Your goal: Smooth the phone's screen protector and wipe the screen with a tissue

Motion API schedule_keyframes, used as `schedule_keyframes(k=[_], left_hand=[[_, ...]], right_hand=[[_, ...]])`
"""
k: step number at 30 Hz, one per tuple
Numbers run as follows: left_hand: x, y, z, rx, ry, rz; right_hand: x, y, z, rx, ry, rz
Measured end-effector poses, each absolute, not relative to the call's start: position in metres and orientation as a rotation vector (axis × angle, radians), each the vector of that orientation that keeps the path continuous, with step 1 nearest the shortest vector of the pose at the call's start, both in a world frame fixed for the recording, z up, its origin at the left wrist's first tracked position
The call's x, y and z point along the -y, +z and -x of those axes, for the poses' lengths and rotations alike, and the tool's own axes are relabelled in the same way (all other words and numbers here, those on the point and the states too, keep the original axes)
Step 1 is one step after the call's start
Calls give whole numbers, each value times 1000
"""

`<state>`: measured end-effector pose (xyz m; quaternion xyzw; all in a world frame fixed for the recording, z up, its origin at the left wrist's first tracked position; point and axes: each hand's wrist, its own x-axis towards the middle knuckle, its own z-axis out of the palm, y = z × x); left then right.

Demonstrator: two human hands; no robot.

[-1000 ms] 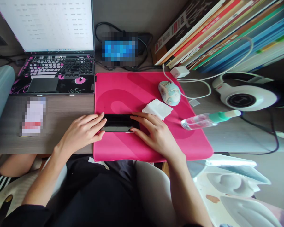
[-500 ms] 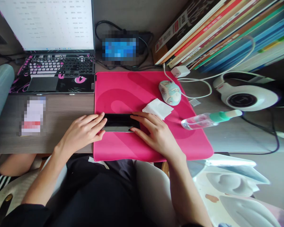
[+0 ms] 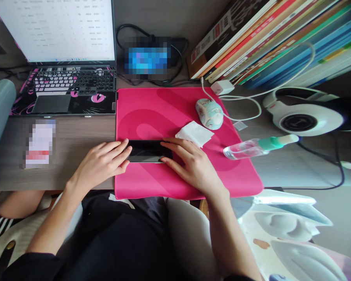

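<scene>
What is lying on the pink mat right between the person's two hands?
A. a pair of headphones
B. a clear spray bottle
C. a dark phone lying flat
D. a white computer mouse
C: the dark phone lies flat on the pink mat, with the left hand at one end and the right hand at the other, fingers touching it.

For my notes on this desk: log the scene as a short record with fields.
left hand: fingers resting on the left end of the flat black glossy phone
right hand: fingers laid across the phone's right end
phone: lies flat on the pink rectangular fabric mat
beside right hand: folded white paper wipe
on mat's right edge: clear plastic spray bottle with green cap, lying on its side
behind wipe: pale patterned computer mouse
</scene>
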<state>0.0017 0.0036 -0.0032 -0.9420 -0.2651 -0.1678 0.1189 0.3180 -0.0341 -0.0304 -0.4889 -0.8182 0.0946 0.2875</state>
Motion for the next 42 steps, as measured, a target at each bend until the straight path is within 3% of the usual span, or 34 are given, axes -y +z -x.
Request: schedule_keyframes(k=[42], left_hand=[[-4, -4, -3, 800, -585, 2752]], right_hand=[[35, -30, -318, 2174, 254, 1300]])
